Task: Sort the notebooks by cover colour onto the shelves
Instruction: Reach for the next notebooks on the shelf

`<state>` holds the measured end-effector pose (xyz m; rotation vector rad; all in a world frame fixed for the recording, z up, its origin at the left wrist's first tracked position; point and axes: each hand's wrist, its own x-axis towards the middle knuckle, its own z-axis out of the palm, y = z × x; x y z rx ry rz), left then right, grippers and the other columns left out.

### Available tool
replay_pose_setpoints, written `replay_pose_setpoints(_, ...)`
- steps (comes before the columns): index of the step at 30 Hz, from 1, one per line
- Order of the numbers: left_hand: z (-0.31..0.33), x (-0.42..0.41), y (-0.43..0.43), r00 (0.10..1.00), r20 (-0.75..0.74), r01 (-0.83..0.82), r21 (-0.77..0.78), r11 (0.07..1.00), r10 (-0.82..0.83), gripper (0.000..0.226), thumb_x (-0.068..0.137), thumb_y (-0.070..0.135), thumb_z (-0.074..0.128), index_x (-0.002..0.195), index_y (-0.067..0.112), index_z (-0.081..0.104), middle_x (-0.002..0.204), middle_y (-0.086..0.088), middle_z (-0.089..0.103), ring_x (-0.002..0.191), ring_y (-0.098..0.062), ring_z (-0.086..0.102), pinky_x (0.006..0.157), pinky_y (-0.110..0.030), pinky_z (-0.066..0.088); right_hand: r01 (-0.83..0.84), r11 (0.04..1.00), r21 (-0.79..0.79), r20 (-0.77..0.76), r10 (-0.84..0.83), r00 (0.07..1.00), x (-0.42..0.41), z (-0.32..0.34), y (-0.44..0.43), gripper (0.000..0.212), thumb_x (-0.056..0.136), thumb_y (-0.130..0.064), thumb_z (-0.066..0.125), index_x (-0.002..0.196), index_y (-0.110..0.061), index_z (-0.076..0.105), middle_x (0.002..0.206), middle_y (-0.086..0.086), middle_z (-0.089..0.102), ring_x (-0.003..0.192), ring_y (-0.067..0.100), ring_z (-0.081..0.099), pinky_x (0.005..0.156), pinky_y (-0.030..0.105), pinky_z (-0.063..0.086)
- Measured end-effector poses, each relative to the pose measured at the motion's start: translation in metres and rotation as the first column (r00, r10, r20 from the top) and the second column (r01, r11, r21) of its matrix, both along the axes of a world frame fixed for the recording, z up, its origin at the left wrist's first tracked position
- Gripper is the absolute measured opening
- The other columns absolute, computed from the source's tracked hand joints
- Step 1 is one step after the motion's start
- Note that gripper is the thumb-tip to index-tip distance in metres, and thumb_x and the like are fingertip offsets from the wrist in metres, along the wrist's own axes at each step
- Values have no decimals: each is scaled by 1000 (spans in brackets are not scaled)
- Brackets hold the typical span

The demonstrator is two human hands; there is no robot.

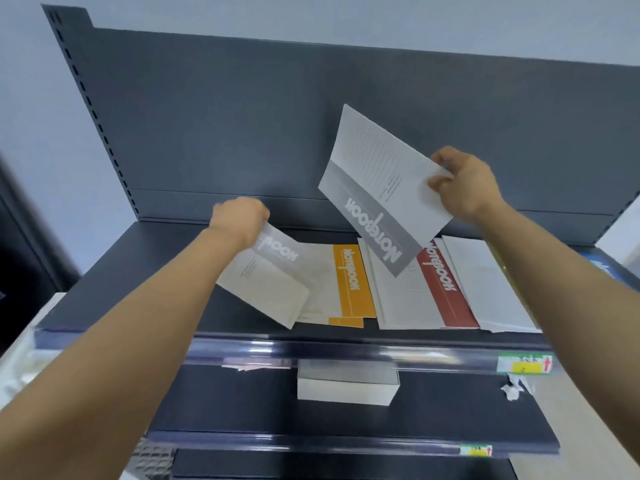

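My right hand (462, 183) grips a grey-striped notebook (377, 188) by its corner and holds it tilted in the air above the top shelf (138, 271). My left hand (239, 220) holds a pale cream notebook (266, 282) by its upper end, just over the shelf. Flat on the shelf lie an orange-striped notebook (351, 282) and a red-striped notebook (446, 289), with white-covered ones (485, 282) overlapping them at the right.
A dark back panel (242, 116) rises behind the top shelf. On the shelf below (225, 403) sits a stack of grey-white notebooks (346, 386). Price labels (523, 363) are fixed to the shelf rails, and a crumpled paper scrap (514, 389) lies at the right.
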<state>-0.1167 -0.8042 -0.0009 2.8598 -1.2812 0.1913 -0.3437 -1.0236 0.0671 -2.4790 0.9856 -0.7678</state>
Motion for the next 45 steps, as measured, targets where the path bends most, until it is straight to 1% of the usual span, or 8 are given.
replay_pose_setpoints(3, -7, 9, -14, 992, 119, 36, 150, 988, -54, 39, 74, -15, 46, 88, 19, 58, 90, -1, 45, 83, -23, 45, 96, -39, 30, 0, 1000, -16, -49, -1, 999, 16, -2, -11, 15, 93, -10, 51, 99, -24, 54, 99, 3, 61, 90, 29, 57, 76, 35, 47)
replay_pose_setpoints(7, -31, 13, -34, 971, 154, 140, 261, 955, -184, 39, 81, -6, 51, 104, 24, 61, 107, 0, 50, 111, -22, 44, 98, -41, 29, -1, 1000, 2, -83, 1, 997, 27, -8, -22, 16, 93, -10, 52, 101, -24, 55, 103, 5, 61, 91, 29, 57, 79, 37, 49)
replay_pose_setpoints(15, -65, 9, -62, 915, 113, 343, 283, 896, -387, 50, 82, -5, 57, 121, 25, 59, 121, 1, 51, 120, -21, 36, 106, -36, 22, -13, 1000, -13, -142, 11, 990, 27, -10, -49, 16, 93, -12, 54, 104, -23, 58, 108, 7, 64, 94, 31, 59, 83, 42, 52)
replay_pose_setpoints(24, -76, 6, -81, 907, 104, 362, 304, 881, -409, 48, 84, 1, 63, 126, 22, 56, 128, 1, 48, 124, -19, 34, 106, -30, 26, -157, 987, -39, -300, 138, 944, 25, 4, -75, 17, 92, -10, 54, 98, -26, 58, 101, 4, 64, 93, 28, 58, 83, 38, 49)
replay_pose_setpoints(29, -79, 6, -91, 942, 36, 329, 115, 937, -334, 53, 87, -3, 53, 133, 23, 50, 136, 2, 44, 131, -18, 33, 108, -30, 23, -239, 971, 1, -370, 223, 902, 25, 10, -80, 19, 90, -10, 60, 92, -29, 60, 99, 3, 66, 96, 26, 59, 86, 36, 49)
replay_pose_setpoints(36, -41, 4, -103, 982, 60, 187, -387, 903, -178, 32, 91, -4, 46, 117, 7, 62, 115, -14, 58, 107, -32, 49, 91, -39, 37, -245, 958, -147, -499, 142, 855, 24, 38, -84, 19, 91, -10, 56, 95, -25, 67, 95, 0, 64, 93, 24, 56, 88, 35, 41)
replay_pose_setpoints(39, -29, -6, -112, 975, 55, 216, -461, 861, -215, 29, 91, -5, 45, 112, 4, 64, 110, -16, 60, 103, -34, 51, 86, -41, 42, -256, 904, -341, -570, 18, 821, 24, 47, -87, 32, 91, -4, 48, 98, -26, 70, 97, 1, 68, 98, 26, 53, 101, 42, 23)
replay_pose_setpoints(45, -20, -33, -135, 946, 15, 294, -469, 833, -325, 28, 93, -1, 47, 115, 6, 63, 108, -13, 60, 102, -32, 53, 89, -40, 44, -303, 807, -507, -628, -105, 771, 12, 55, -90, 50, 83, 8, 42, 95, -31, 69, 89, -4, 63, 95, 19, 38, 103, 44, 16)
